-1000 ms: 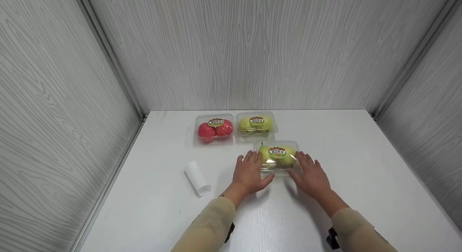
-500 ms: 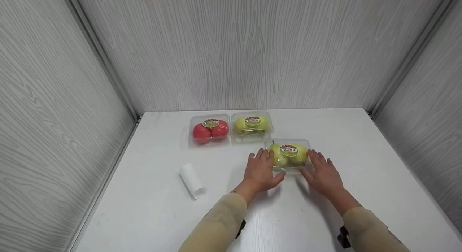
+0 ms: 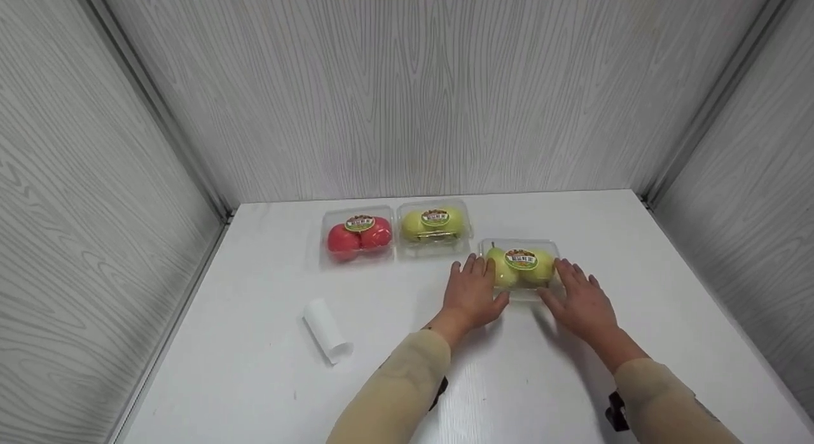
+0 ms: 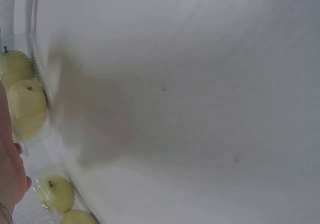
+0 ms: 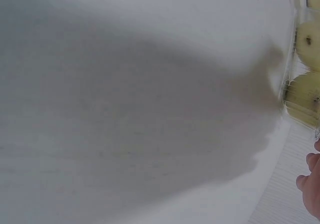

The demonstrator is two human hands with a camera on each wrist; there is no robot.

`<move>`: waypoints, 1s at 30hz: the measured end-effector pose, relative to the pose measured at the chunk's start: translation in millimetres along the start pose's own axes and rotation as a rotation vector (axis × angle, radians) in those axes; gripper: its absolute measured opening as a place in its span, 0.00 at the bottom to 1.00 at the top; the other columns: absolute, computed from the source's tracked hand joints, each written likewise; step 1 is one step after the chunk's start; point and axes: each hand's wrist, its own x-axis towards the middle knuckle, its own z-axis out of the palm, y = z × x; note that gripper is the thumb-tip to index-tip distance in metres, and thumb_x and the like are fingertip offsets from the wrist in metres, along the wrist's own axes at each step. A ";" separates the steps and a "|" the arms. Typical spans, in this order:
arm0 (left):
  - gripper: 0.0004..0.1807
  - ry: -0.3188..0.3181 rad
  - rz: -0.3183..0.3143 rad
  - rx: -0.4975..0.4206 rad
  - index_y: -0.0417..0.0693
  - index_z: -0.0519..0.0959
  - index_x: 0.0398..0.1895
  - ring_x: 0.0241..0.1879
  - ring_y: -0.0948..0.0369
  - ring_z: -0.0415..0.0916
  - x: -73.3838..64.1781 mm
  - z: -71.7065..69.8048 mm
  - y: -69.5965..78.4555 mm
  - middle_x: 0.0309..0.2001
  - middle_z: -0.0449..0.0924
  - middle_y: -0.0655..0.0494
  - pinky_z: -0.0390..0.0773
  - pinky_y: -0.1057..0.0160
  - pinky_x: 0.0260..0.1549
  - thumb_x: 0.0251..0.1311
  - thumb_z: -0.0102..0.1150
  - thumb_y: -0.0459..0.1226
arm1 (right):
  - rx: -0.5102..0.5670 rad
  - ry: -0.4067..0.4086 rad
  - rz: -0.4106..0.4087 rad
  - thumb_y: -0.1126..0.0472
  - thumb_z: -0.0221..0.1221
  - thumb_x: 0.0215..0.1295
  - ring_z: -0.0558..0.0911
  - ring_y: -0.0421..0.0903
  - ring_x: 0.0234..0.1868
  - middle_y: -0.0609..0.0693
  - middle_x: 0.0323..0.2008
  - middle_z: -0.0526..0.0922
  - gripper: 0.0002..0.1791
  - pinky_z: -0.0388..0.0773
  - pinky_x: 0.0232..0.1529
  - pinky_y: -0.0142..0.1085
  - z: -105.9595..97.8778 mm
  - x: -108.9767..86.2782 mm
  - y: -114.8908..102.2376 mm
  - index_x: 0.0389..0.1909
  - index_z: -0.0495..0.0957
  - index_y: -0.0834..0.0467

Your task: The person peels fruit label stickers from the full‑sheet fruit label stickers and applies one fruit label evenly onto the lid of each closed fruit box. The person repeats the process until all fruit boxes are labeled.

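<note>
Sliding up and rightward since a second ago, the clear clamshell of green pears point(image 3: 523, 268) now sits right of centre, diagonally below the other green pack's right corner. My left hand point(image 3: 472, 292) and right hand point(image 3: 582, 301) press its short ends with nearly straight fingers, not curled round it. I judge it light, slick and easily dented, so flat palms low on the ends suit it. Farther back lie the green fruit clamshell point(image 3: 435, 226) and red fruit clamshell point(image 3: 357, 235); the paper roll point(image 3: 326, 330) is lower left.
</note>
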 end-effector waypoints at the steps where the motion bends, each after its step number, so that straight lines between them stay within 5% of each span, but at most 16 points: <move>1: 0.40 0.010 -0.001 -0.001 0.46 0.67 0.80 0.77 0.50 0.63 3.1 0.4 0.4 0.74 0.71 0.48 0.64 0.46 0.71 0.77 0.42 0.63 | 0.000 -0.001 0.001 0.42 0.52 0.81 0.59 0.71 0.78 0.71 0.78 0.60 0.43 0.51 0.77 0.65 -0.7 2.2 1.7 0.81 0.55 0.68; 30: 0.37 0.038 -0.023 0.080 0.41 0.69 0.77 0.77 0.47 0.63 83.4 12.6 -9.6 0.71 0.74 0.44 0.52 0.37 0.77 0.80 0.39 0.59 | 0.012 -0.080 0.014 0.39 0.48 0.82 0.56 0.70 0.80 0.70 0.80 0.56 0.45 0.48 0.79 0.63 -1.3 88.2 35.1 0.83 0.50 0.67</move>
